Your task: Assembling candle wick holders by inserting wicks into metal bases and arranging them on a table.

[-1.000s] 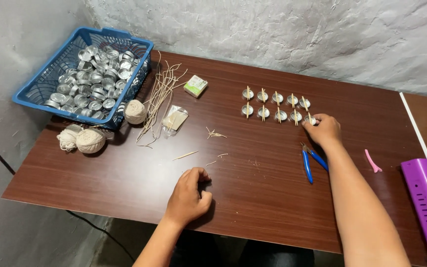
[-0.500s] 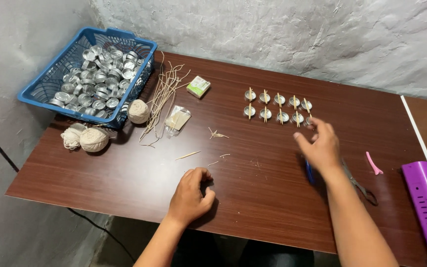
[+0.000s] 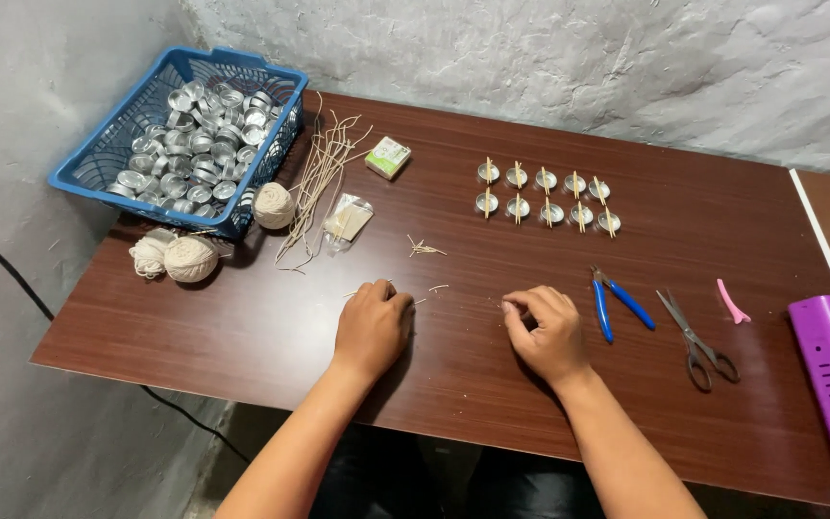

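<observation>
1. A person's left hand (image 3: 373, 325) rests curled on the brown table (image 3: 242, 317), fingers folded under; whether it holds anything cannot be told. Short wick scraps (image 3: 427, 249) lie just beyond it.
2. The right hand (image 3: 548, 332) is loosely fisted, thumb and forefinger pinched together; any wick piece between them is too small to confirm.
3. Such waxed wick looks light, thin and bendable, best pinched near an end.
4. Beyond the scraps: a small green box (image 3: 388, 157), a clear packet (image 3: 347, 221), and a blue basket (image 3: 271, 144) of metal cups.
</observation>
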